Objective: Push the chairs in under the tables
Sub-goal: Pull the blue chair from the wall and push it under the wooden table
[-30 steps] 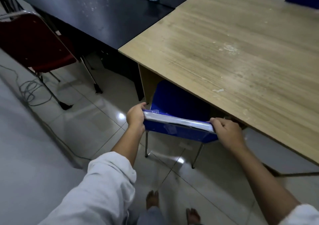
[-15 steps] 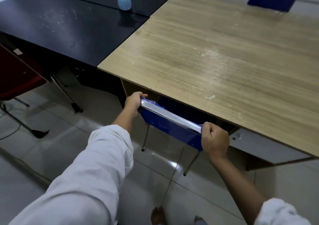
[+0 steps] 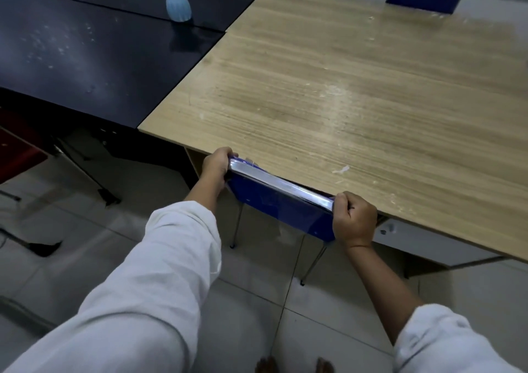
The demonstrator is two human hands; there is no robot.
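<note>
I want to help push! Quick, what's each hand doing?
Left hand: closed on the blue chair's backrest.
Right hand: closed on it too.

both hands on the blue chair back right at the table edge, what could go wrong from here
1. The left hand grips the end of the blue chair backrest right beside the wooden table edge; pushing further could pinch its fingers.
2. The backrest top sits about level with the tabletop edge, so it may knock the edge instead of sliding under.
3. The right hand is close to the edge too.
</note>
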